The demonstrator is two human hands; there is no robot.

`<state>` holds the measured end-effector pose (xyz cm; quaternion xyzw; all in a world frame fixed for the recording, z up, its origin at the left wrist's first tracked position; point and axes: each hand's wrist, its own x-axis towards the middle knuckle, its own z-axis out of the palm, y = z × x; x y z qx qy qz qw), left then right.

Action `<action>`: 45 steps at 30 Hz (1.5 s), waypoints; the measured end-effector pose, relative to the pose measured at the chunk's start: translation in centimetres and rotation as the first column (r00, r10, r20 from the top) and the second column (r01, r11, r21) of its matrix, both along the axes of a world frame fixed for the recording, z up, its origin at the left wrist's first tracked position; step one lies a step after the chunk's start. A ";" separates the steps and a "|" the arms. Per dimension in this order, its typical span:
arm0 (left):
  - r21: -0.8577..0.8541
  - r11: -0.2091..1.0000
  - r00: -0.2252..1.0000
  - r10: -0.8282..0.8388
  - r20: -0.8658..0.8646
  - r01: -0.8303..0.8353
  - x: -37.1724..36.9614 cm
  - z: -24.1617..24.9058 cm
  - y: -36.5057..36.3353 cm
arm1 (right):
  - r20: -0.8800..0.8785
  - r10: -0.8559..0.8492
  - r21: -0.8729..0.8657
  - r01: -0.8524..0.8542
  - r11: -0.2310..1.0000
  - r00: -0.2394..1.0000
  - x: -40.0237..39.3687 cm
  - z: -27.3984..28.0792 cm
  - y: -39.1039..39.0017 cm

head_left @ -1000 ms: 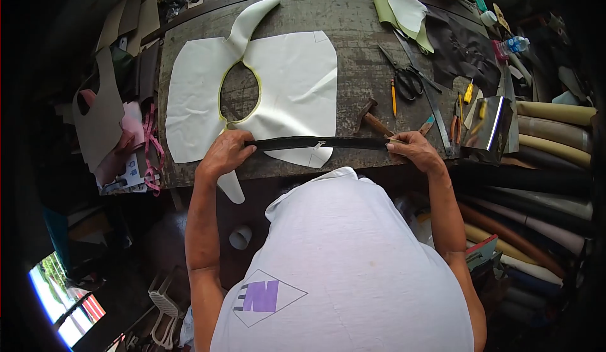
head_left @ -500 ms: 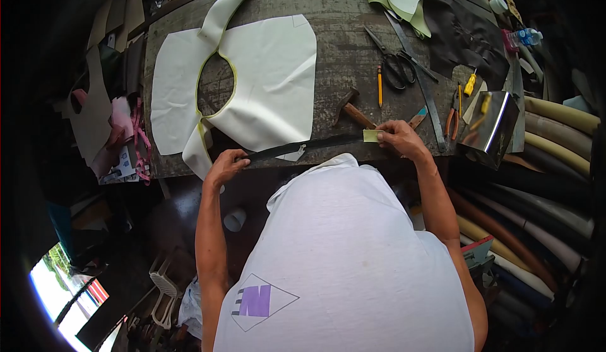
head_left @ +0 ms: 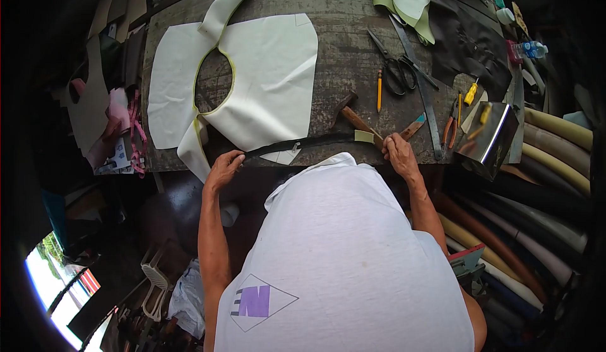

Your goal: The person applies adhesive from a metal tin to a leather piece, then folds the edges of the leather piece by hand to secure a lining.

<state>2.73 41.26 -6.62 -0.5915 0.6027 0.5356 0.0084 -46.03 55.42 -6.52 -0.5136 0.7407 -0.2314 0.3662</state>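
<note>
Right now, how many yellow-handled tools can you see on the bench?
2. A pencil lies beside the scissors; a yellow-handled screwdriver lies near the pliers. Others may be hidden in the clutter at right.

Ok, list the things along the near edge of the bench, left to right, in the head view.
Pink strap → cream cut panel → left hand → black zipper strip → hammer → right hand → pliers → shiny metal box.

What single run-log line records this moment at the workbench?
left hand: grips black zipper strip end | right hand: pinches other end | strip: stretched over white cut piece | hammer: beside
</note>
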 end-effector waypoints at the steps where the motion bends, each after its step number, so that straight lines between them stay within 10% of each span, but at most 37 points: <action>1: 0.034 0.998 0.998 0.048 -0.049 -0.047 0.1 0.2 0.1 | -0.260 0.107 -0.114 -0.141 0.983 0.960 -0.5 -1.8 0.9; 2: 0.071 0.993 0.991 0.097 -0.096 -0.091 0.1 0.6 0.2 | -0.510 0.171 -0.184 -0.301 0.936 0.843 -0.7 -2.8 1.5; 5: 0.120 0.979 0.967 0.183 -0.176 -0.164 -0.3 2.0 0.4 | -0.375 -0.064 -0.059 0.045 0.997 0.925 0.7 -0.9 1.2; 24: 0.110 0.977 0.965 0.199 -0.169 -0.182 -1.6 7.4 1.7 | -0.486 -0.179 -0.295 0.032 0.955 0.856 1.9 -1.9 -1.0; 31: 0.014 0.984 0.970 0.175 -0.169 -0.175 -2.9 8.7 1.6 | -0.437 0.174 -0.241 -0.301 0.923 0.883 4.7 -1.2 -2.0; 45: -0.026 0.977 0.972 0.207 -0.110 -0.211 -1.1 10.0 2.2 | -0.366 0.142 -0.124 -0.199 0.972 0.920 4.7 -0.8 -1.4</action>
